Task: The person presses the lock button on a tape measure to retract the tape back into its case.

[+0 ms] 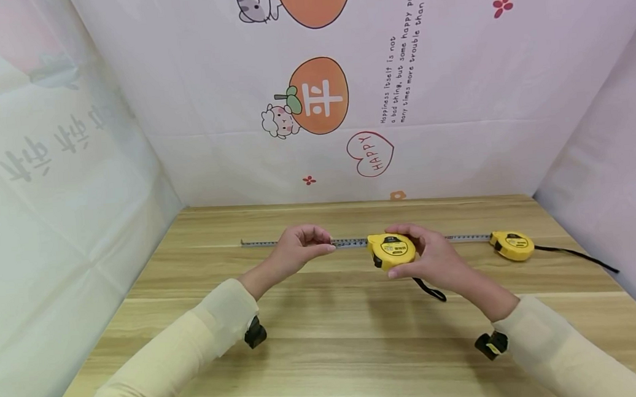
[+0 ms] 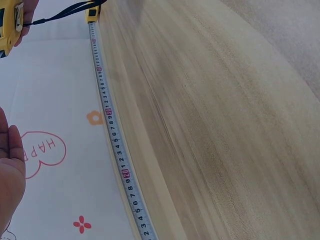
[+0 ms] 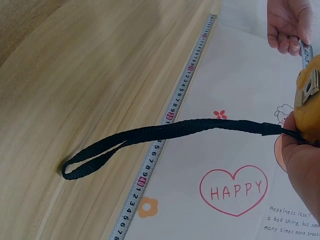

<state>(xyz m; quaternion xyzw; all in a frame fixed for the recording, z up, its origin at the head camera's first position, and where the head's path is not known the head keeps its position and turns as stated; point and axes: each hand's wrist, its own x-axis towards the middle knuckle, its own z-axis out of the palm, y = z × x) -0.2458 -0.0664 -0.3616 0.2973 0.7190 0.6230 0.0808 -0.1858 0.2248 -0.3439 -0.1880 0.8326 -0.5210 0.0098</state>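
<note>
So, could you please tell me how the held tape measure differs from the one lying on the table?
The held tape measure is raised in the right grip; the resting tape measure lies on the table. The held one's blade is out a little, pinched by the left grip; the resting one's blade stretches much farther. Both are yellow, with black straps.

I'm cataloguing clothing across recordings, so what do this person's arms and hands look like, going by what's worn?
Long cream sleeves, each with a paler band near its end. A small, blocky black device sits at each wrist; the right one shows a yellow patch. The left hand and right hand are bare, without gloves.
</note>
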